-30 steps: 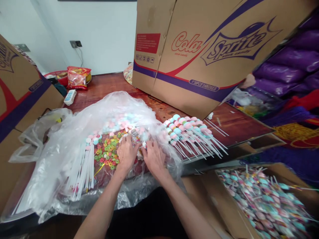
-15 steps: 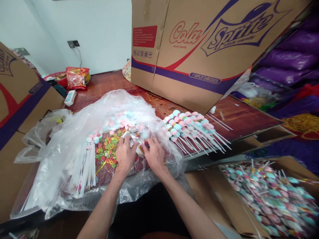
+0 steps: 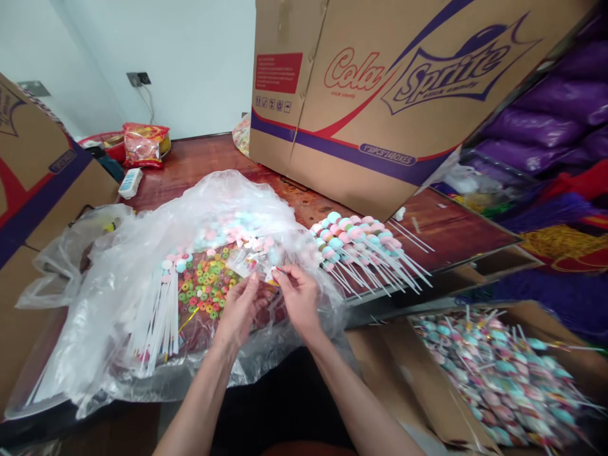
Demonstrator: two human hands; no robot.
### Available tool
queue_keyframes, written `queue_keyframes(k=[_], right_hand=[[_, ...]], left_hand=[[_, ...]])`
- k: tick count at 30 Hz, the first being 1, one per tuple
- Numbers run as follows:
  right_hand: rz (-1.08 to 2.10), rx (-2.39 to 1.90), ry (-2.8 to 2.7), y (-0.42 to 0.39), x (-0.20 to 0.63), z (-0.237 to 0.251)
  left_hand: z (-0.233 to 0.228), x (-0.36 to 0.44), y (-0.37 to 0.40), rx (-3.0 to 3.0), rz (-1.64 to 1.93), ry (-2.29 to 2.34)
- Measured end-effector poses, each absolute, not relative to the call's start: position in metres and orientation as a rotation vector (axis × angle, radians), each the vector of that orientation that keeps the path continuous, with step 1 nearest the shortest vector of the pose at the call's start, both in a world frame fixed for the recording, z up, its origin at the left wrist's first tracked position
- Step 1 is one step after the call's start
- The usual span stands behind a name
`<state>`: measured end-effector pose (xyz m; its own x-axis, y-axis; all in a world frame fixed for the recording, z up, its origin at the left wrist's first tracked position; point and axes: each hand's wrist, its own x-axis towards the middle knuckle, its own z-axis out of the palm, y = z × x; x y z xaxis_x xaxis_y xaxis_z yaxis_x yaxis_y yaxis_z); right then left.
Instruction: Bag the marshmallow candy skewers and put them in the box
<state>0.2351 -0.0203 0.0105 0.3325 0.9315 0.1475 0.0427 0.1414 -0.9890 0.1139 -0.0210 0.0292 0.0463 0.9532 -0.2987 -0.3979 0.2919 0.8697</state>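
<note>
Head view, items as I log them: dark red wooden table (image 3: 204,158), white wall behind with a socket (image 3: 134,78). Large clear plastic bag (image 3: 118,297) spread on the table, holding ring candies (image 3: 206,288) and white sticks (image 3: 159,320). Left hand (image 3: 240,304) and right hand (image 3: 299,294) pinch a small clear wrapper (image 3: 247,263) between them, just above the bag. Marshmallow skewers (image 3: 361,244) lie to the right. Big carton (image 3: 380,95) stands behind; box of wrapped lollipops (image 3: 503,373) lower right, blurred. I cannot make out the wrapper's contents.
</note>
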Motion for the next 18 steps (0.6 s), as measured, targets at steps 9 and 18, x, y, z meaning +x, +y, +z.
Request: queue_keyframes(k=[9,18], right_hand=[[1.170,-1.178,-0.874,-0.050,0.253,0.025],[1.014,-1.221,-0.905,-0.058,0.263,0.032]], left_hand=[[0.027,0.136,-0.037,0.359,1.403,1.011],[0.031,0.146,-0.051,0.458,1.376,0.961]])
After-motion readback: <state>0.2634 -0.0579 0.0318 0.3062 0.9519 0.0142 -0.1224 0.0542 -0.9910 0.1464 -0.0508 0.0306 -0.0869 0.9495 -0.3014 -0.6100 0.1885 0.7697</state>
